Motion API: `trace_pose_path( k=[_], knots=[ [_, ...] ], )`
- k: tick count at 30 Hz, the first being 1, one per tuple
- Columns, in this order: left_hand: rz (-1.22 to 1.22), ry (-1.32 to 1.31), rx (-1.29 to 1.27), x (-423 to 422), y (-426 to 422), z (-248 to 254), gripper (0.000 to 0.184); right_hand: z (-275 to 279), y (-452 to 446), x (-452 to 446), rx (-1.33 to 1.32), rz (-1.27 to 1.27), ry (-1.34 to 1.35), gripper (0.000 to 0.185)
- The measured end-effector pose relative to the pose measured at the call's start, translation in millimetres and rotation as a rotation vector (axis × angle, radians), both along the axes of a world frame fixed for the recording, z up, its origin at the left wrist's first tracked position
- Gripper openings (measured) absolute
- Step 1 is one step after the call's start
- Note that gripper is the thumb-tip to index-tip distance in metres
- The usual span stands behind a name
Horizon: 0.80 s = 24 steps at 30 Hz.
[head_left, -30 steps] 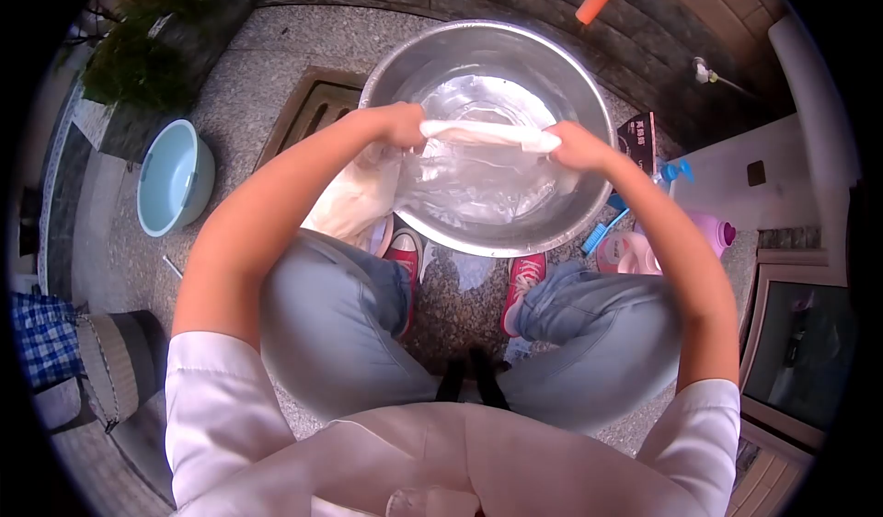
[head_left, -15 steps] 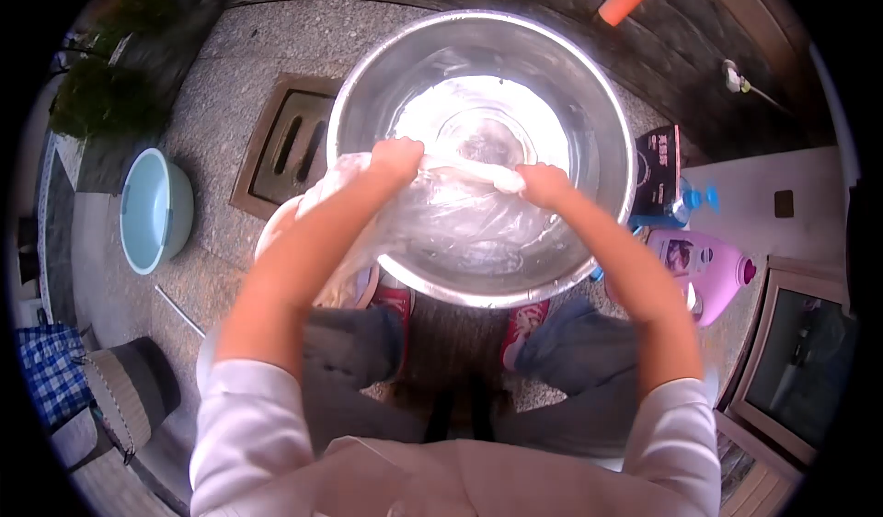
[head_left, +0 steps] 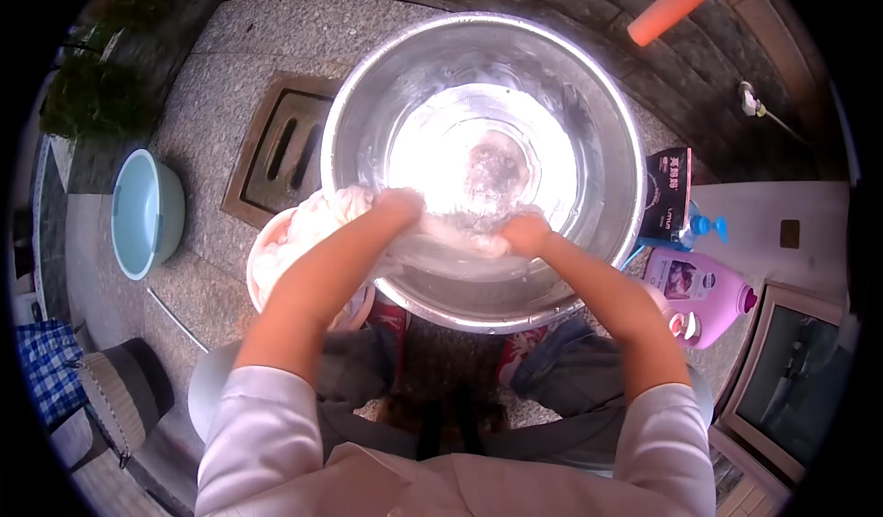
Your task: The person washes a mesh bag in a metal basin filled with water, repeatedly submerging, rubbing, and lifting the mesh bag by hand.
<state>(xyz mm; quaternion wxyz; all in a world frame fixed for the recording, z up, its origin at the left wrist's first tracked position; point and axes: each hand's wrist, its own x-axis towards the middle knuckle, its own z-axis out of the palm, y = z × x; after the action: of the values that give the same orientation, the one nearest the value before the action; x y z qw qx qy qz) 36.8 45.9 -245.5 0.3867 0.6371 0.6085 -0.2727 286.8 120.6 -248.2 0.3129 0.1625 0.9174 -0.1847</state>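
A wide metal basin (head_left: pixel 609 163) holds water with a bright glare in its middle. My left hand (head_left: pixel 401 206) is closed around a pale, wet cloth (head_left: pixel 452 235) near the basin's left side. My right hand (head_left: pixel 527 233) grips the same cloth to the right, low at the water. Between the two hands the stretch of cloth lies in or just at the water's surface, partly blurred. To the left of my left hand, pale fabric is bunched over a pink basin (head_left: pixel 253 264), partly hidden by my left forearm. Whether it is all one piece I cannot tell.
A light-blue basin (head_left: pixel 147 213) stands at the left. A drain cover (head_left: pixel 280 149) lies left of the metal basin. On the right are a pink detergent bottle (head_left: pixel 704 296), a blue pump bottle (head_left: pixel 694 232) and a black box (head_left: pixel 667 195). An orange pipe (head_left: pixel 681 2) hangs above.
Both hands have moved down and nearer to me with the cloth. The cloth was stretched taut above the water and is now lower, at the water. The grip continues.
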Motion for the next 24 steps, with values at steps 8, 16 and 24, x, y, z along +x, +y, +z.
trace_pose_path(
  k=[8,16,24],
  knots=[
    [0.274,0.01,0.256,-5,9,4,0.032,-30,12,-15,0.155,-0.852,0.223,0.029],
    [0.118,-0.233,0.433,-36,24,134,0.03,114,70,15,-0.019,-0.474,0.37,0.028],
    [0.255,-0.337,0.6,-40,12,286,0.025,286,82,-4,0.254,-0.407,0.584,0.032]
  ],
)
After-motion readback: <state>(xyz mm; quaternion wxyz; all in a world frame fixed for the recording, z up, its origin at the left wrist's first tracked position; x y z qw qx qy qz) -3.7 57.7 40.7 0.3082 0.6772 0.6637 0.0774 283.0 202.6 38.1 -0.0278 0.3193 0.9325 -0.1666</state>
